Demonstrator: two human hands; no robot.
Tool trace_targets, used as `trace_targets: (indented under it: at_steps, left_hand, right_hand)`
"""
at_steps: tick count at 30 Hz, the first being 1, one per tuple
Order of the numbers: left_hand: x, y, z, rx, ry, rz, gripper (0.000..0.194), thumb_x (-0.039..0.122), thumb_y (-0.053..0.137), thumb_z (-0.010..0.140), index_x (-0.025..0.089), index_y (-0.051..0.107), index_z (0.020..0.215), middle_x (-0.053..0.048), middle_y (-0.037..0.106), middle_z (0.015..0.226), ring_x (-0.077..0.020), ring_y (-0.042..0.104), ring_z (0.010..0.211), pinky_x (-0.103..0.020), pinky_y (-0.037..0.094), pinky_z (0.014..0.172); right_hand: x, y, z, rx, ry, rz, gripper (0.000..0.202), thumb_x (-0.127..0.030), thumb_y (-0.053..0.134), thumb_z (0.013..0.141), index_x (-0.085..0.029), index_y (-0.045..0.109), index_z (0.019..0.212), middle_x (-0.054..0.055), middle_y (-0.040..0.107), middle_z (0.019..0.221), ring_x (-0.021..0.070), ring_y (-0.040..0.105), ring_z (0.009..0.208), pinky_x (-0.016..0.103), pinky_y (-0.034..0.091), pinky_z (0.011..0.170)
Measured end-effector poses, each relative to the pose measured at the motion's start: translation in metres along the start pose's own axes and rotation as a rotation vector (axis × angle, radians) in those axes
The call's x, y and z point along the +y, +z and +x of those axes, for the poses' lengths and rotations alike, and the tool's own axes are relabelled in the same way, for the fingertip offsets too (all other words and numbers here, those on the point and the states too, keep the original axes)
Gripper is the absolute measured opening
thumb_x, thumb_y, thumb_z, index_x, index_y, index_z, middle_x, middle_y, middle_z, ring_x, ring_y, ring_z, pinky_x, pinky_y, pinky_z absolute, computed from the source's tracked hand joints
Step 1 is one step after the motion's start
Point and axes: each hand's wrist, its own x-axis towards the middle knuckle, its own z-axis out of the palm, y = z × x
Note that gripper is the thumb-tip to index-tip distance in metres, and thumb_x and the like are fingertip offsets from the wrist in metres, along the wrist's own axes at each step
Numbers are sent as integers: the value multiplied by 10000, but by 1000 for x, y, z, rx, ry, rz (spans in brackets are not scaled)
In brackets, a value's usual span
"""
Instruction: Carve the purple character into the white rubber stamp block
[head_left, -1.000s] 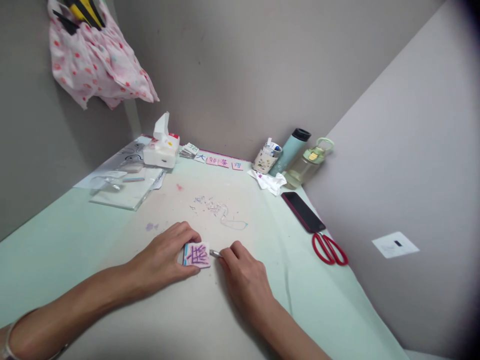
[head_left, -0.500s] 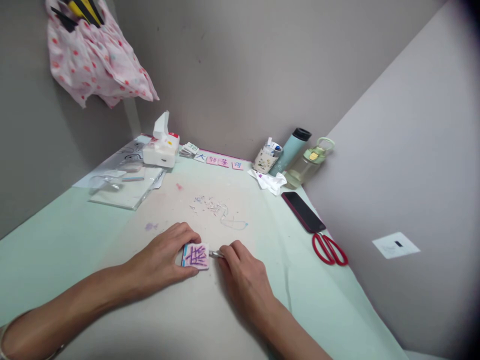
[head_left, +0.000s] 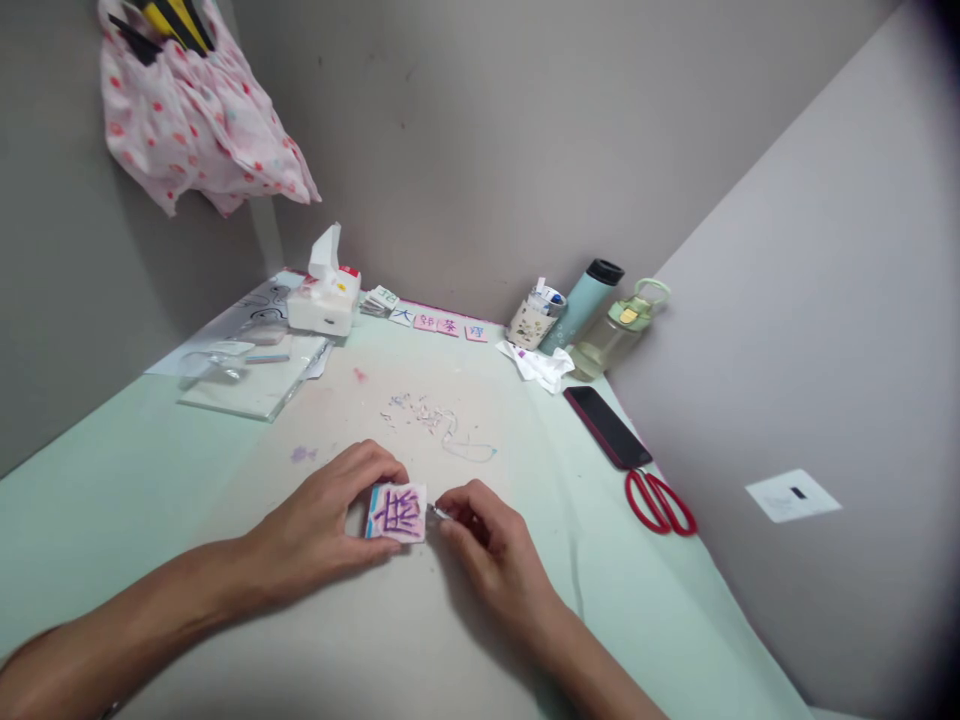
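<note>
The left hand [head_left: 334,515] grips the purple-marked block [head_left: 398,513] by opposite edges, on or just above the table [head_left: 142,455], I cannot tell which. Just right of it, the right hand [head_left: 491,545] pinches a thin tool [head_left: 439,512]; farther right lie the phone [head_left: 607,427] and, just beside it, scissors [head_left: 664,503].
</note>
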Motion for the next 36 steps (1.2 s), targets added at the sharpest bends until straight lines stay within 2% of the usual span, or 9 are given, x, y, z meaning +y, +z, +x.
trace_targets:
  at_steps: [5, 10, 17, 21, 27, 30, 33, 36]
  left_hand:
    - [2, -1, -1, 21, 37, -21, 306, 334, 732, 854, 267, 641, 1138, -39, 643, 1140, -261, 592, 1065, -387, 497, 934]
    - [2, 0, -3, 32, 43, -22, 316, 342, 740, 851, 267, 642, 1142, -37, 653, 1136, -256, 608, 1060, -390, 509, 938]
    - [2, 0, -4, 27, 61, -95, 327, 301, 772, 827, 280, 646, 1128, -8, 639, 1132, -227, 609, 1062, -354, 492, 948]
    - [2, 0, -4, 14, 81, -135, 335, 287, 788, 820, 278, 654, 1127, -5, 635, 1123, -221, 606, 1053, -351, 482, 945]
    - [-1, 3, -4, -16, 95, -107, 336, 283, 784, 844, 281, 634, 1144, -16, 627, 1144, -228, 603, 1063, -353, 484, 941]
    - [-3, 7, -4, 22, 141, -24, 331, 289, 765, 863, 276, 614, 1156, -23, 623, 1138, -234, 603, 1045, -353, 489, 914]
    - [-4, 13, -7, 55, 202, 66, 328, 261, 716, 895, 271, 579, 1193, -34, 613, 1146, -237, 608, 1039, -348, 497, 883]
    - [-2, 19, -11, 44, 175, 100, 356, 204, 662, 915, 283, 531, 1237, -31, 573, 1181, -221, 621, 1037, -344, 506, 869]
  right_hand:
    - [-9, -5, 3, -69, 222, 295, 216, -397, 678, 923, -183, 655, 912, -27, 534, 748, 135, 453, 679, 278, 351, 637]
    - [-6, -9, 6, -132, 327, 524, 401, -538, 830, 826, -177, 664, 882, -41, 537, 698, 106, 415, 608, 263, 298, 581]
    - [6, -12, 7, -209, 453, 745, 427, -475, 946, 734, -163, 691, 875, -50, 579, 625, 60, 416, 509, 227, 249, 511]
    - [7, -12, 7, -248, 487, 789, 403, -451, 936, 738, -160, 689, 864, -40, 606, 652, 51, 403, 496, 220, 234, 496]
    - [7, -20, 9, -309, 486, 786, 393, -462, 920, 757, -155, 695, 858, -11, 643, 715, 57, 414, 512, 227, 226, 497]
    - [2, -21, 9, -302, 446, 749, 388, -470, 901, 786, -171, 663, 850, -43, 584, 680, 68, 385, 528, 237, 222, 508]
    - [-7, -14, 8, -211, 351, 583, 379, -463, 860, 810, -179, 609, 804, -56, 512, 683, 93, 375, 604, 248, 261, 561]
    - [-15, -3, 5, -83, 329, 327, 336, -378, 817, 794, -193, 543, 734, -58, 465, 684, 113, 362, 657, 265, 271, 598]
